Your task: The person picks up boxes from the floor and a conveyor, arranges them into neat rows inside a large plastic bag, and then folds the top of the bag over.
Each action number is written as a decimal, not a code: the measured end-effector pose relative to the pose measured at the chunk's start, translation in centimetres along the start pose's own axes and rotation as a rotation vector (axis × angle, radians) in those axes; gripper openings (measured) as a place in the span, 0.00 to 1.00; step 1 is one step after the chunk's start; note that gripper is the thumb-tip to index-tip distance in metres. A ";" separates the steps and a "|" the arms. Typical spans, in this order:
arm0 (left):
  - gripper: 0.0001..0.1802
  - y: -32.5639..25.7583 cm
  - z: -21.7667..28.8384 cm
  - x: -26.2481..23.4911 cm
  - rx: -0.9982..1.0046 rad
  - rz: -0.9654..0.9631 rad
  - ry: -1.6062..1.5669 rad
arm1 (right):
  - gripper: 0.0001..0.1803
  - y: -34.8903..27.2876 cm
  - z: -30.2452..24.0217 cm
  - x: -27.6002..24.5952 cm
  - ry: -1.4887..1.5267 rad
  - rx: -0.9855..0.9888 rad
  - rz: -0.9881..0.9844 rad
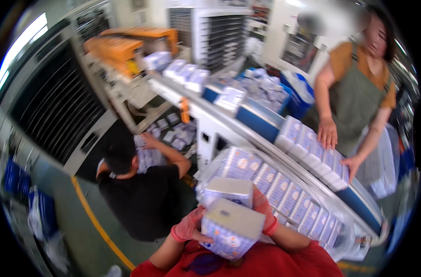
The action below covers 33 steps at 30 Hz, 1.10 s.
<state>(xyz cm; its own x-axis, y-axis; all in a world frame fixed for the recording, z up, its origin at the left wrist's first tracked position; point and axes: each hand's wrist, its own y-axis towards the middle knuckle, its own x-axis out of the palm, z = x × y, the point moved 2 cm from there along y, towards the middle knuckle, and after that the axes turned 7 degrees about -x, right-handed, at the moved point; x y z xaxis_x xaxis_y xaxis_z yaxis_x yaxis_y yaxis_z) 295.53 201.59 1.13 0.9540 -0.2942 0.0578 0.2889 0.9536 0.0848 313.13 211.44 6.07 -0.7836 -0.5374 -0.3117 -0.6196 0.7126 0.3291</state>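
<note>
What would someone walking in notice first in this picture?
Front and centre, the left hand and right hand, both in reddish gloves, hold two white and blue wrapped packs stacked one on the other. Just beyond, a long row of like packs lies in clear film on the conveyor. A person in a green apron presses another row at right, and a person in black crouches at left.

Two white-and-blue printed rectangular packs (pixel 231 219) are held between two hands in pink gloves, left hand (pixel 188 226) at 7 o'clock and right hand (pixel 264 210) at 5 o'clock. Two long plastic-wrapped rows of similar packs: one (pixel 284 194) at 4 o'clock, one (pixel 314 152) at 3 o'clock. Two other persons: one in a black shirt (pixel 143 194) at 8 o'clock, one in a green apron (pixel 356 99) at 2 o'clock. Two orange boxes (pixel 120 48) at 11 o'clock
</note>
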 end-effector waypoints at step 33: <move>0.13 -29.8 -7.2 -5.9 -0.181 1.862 -0.132 | 0.53 4.8 3.1 -4.0 -0.408 0.470 0.076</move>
<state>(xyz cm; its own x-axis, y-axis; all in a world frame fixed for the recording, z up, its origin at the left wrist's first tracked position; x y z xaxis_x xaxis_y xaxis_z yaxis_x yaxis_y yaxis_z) 281.84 175.36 -8.92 0.0066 0.9999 0.0076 -0.9652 0.0083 -0.2612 313.45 218.43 6.15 -0.6865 -0.3280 -0.6490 -0.4039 0.9142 -0.0348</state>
